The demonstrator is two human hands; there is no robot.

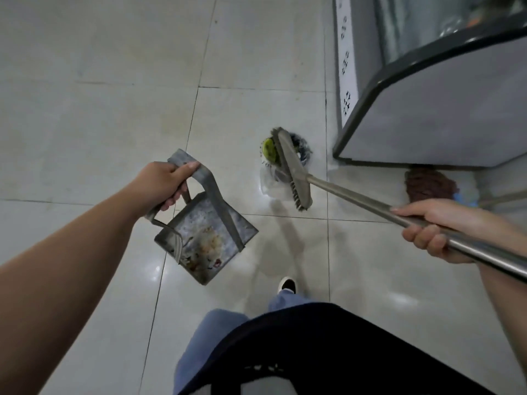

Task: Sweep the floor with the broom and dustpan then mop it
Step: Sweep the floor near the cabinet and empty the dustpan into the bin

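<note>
My left hand (164, 182) grips the bent metal handle of a grey metal dustpan (208, 238), which hangs above the tiled floor with dust and scraps lying in its tray. My right hand (430, 226) grips the steel pole of the broom (291, 169). The broom head with its stiff bristles is out in front, over a small bin lined with a clear plastic bag (285, 158) that holds green and dark rubbish. A brown mop head (427, 186) lies on the floor at the right, partly under a cabinet.
A grey display cabinet (433, 109) with a dark frame stands at the upper right, its corner close to the bin. Glossy pale floor tiles (99, 109) spread to the left and ahead. My foot (287, 285) and blue trousers show below.
</note>
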